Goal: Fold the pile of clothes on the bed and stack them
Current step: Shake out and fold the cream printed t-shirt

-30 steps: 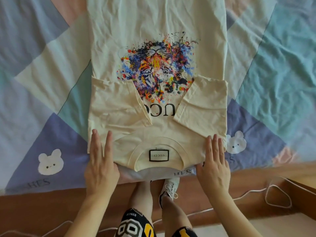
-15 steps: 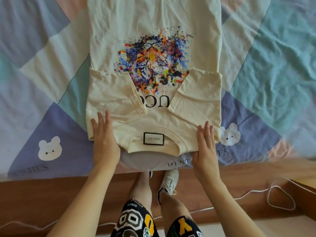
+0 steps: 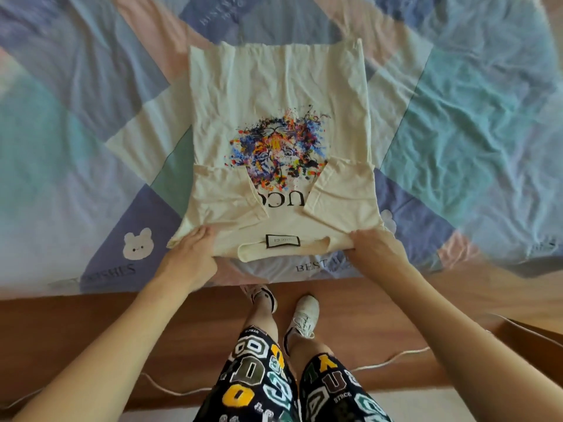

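A cream T-shirt [image 3: 274, 95] with a colourful tiger print lies face up on the bed, its collar nearest me and both sleeves folded in over the chest. My left hand [image 3: 192, 254] grips the shirt's near left shoulder edge, fingers curled under the cloth. My right hand [image 3: 374, 248] grips the near right shoulder edge the same way. The collar end is lifted slightly off the bed. No other clothes are in view.
The bed carries a patchwork sheet [image 3: 91, 132] in blue, teal, pink and cream with bear prints. Its wooden frame edge [image 3: 91, 318] runs below the sheet. A white cable [image 3: 396, 357] trails on the floor by my legs.
My hands went from lying flat on the shoulders to gripping the shirt's near edge, which has lifted. The view has pulled back, so the shirt's far hem shows.
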